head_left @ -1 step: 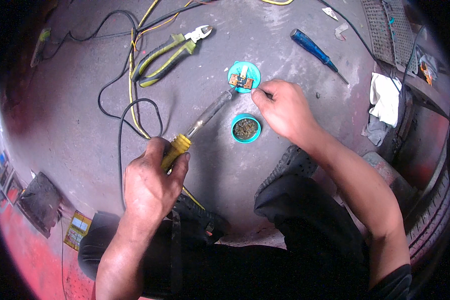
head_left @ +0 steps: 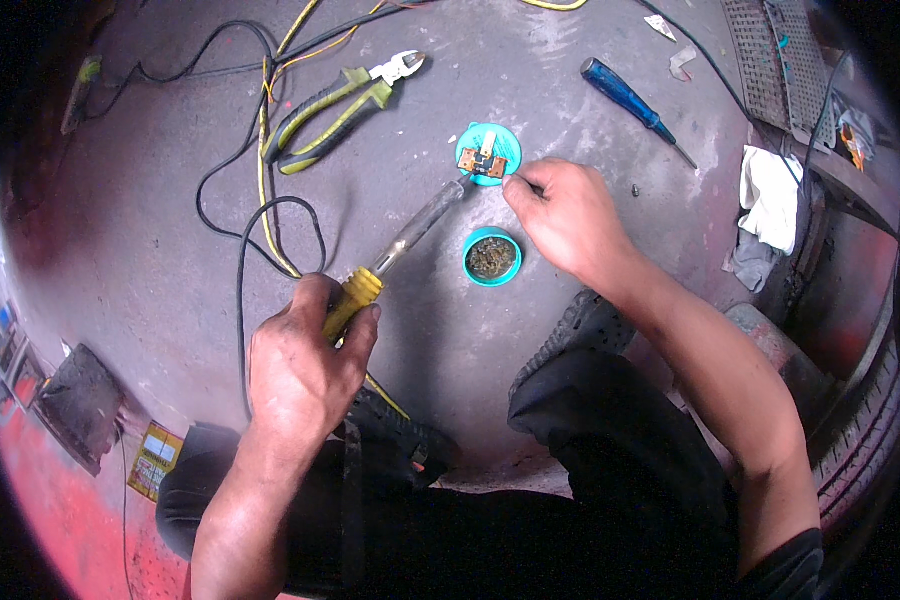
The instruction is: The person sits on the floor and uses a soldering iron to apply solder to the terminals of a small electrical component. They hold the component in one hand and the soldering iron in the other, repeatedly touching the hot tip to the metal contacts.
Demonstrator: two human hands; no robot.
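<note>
My left hand (head_left: 308, 355) is closed round the yellow handle of a soldering iron (head_left: 402, 245). The iron slants up to the right, its tip at the lower edge of a small brown-and-black electrical part (head_left: 483, 163) with metal tabs. That part lies on a round turquoise lid (head_left: 510, 148) on the floor. On the lid's right side, my right hand (head_left: 565, 212) has thumb and forefinger pinched together close to the part's lower right corner; what they hold is hidden. Just below stands a small turquoise tub (head_left: 492, 257) with a brownish, lumpy substance inside.
Green-and-black cutting pliers (head_left: 330, 113) lie at the upper left, beside black and yellow cables (head_left: 264, 150). A blue-handled screwdriver (head_left: 635, 108) rests at the upper right. Farther right are a white cloth (head_left: 770, 200) and a tyre (head_left: 860, 430). My shoes and knees are below.
</note>
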